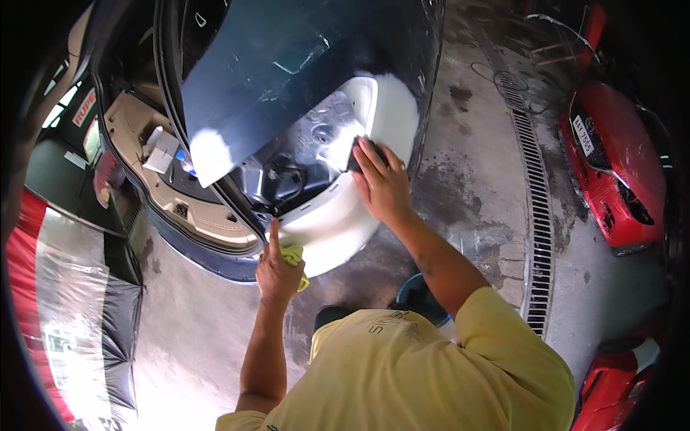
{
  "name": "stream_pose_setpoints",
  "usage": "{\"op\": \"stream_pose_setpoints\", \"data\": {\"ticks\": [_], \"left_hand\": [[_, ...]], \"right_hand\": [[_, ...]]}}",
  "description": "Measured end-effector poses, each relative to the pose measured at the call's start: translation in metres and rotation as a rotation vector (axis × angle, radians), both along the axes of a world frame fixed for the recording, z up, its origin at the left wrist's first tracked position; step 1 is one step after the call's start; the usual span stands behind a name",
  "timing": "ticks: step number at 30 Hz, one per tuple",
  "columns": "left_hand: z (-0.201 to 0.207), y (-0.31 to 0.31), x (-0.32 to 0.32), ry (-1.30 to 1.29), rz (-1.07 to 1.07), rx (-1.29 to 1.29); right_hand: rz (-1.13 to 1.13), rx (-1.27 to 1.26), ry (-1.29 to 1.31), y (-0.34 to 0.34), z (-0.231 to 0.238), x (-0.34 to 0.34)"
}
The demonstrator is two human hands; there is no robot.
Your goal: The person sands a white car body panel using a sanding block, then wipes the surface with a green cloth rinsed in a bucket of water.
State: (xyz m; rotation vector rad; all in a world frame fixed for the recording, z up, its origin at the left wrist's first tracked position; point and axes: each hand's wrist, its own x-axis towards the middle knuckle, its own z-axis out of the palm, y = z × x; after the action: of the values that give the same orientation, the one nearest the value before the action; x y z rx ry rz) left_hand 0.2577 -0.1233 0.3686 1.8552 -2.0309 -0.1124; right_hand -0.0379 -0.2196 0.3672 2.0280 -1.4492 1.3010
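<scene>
A dark blue car body (259, 65) fills the upper middle, its rear corner covered by a whitish patch (395, 115) around a dark lamp recess (287, 176). My right hand (384, 183) presses a small black pad (354, 158) against the white surface at the recess's right edge; its fingers lie over the pad, hiding most of it. Lower left, my left hand (277, 276) grips a bunched yellow-green cloth (293, 256) beside the white bumper corner (323, 244). Its index finger points forward, near the recess's lower corner.
The open boot (136, 115) at left holds a white box (162, 152). A dark blue bucket (420, 293) stands on the floor by my body. To the right run a drain grate (533, 208) and a red car bumper (618, 161); another red part (607, 391) lies lower right.
</scene>
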Motion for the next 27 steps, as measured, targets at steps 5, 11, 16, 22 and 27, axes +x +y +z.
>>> {"op": "stream_pose_setpoints", "data": {"ticks": [5,11,16,22,27], "left_hand": [[0.045,0.007,0.0,0.136,-0.184,0.007],[0.085,-0.109,-0.083,0.251,-0.644,-0.622],[0.058,-0.162,-0.135,0.046,-0.794,-0.649],[0.067,-0.165,-0.108,-0.013,-0.733,-0.329],[0.082,-0.146,-0.09,-0.039,-0.636,-0.17]], "right_hand": [[0.092,0.118,-0.6,0.032,-0.039,-0.005],[-0.15,0.386,-1.453,0.078,-0.063,-0.027],[-0.032,0.486,-1.664,0.132,-0.124,-0.009],[0.177,0.457,-2.061,0.15,-0.067,0.011],[0.347,0.376,-1.781,0.112,0.005,0.017]]}}
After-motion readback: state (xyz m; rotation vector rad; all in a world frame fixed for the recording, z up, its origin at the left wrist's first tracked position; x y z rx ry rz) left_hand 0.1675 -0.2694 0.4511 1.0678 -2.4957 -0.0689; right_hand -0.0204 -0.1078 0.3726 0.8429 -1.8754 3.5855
